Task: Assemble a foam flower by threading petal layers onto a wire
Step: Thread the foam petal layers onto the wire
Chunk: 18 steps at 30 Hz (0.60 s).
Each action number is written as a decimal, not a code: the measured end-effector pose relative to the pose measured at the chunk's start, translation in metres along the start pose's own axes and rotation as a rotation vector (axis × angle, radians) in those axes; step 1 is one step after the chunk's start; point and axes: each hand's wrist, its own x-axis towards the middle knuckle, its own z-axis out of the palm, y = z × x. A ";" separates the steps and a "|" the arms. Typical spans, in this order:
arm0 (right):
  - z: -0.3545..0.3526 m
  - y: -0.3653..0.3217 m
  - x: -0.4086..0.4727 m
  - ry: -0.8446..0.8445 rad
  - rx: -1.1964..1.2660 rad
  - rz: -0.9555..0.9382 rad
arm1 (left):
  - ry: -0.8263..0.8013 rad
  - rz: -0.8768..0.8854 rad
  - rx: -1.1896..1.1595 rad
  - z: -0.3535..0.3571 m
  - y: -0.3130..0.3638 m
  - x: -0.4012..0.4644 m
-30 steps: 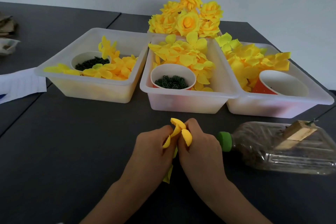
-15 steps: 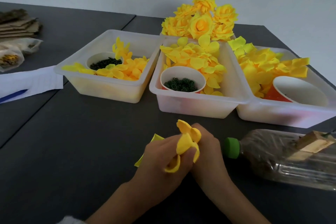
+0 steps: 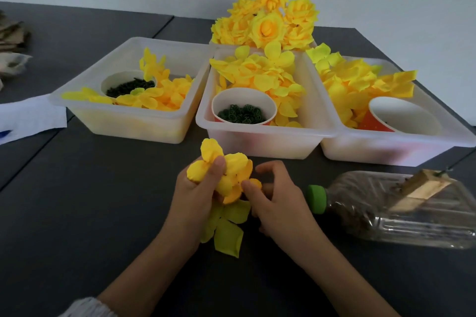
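A partly built yellow foam flower (image 3: 226,175) sits low over the dark table, just in front of the middle bin. My left hand (image 3: 198,195) is closed around its petals from the left, thumb pressed on top. My right hand (image 3: 273,195) touches the flower's right side with thumb and fingertips, the index finger lifted. A paler yellow petal layer (image 3: 228,226) hangs below the flower between my wrists. The wire is hidden by petals and fingers.
Three white bins (image 3: 260,136) of yellow petals stand behind, each holding a paper cup (image 3: 243,108) of small green parts. Finished yellow flowers (image 3: 268,23) are piled at the back. A clear bottle (image 3: 386,211) with a green cap lies at the right. White paper (image 3: 28,118) lies left.
The flower has opened out and a paler petal layer now hangs below it. My right hand has drawn slightly right, its index finger lifted off. The camera view has shifted.
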 end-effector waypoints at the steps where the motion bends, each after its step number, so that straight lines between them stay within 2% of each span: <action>1: 0.000 0.001 -0.003 0.035 -0.026 -0.047 | -0.001 -0.013 0.007 0.000 0.000 0.000; 4: 0.000 0.000 -0.011 0.142 -0.057 -0.224 | 0.001 0.003 0.035 -0.001 0.001 0.000; 6: 0.000 -0.005 -0.013 0.135 0.042 -0.260 | -0.008 0.020 0.058 0.000 0.002 0.001; 9: -0.001 -0.011 -0.012 -0.014 0.325 -0.165 | -0.059 0.072 0.091 0.000 0.003 0.001; 14: -0.011 -0.007 -0.005 -0.241 0.600 0.058 | -0.168 0.108 0.140 -0.004 0.004 0.003; 16: -0.013 -0.004 -0.004 -0.333 0.649 0.049 | -0.183 0.111 0.152 -0.005 0.003 0.004; 18: -0.014 -0.002 -0.003 -0.355 0.602 0.009 | -0.166 0.109 0.151 -0.006 0.003 0.005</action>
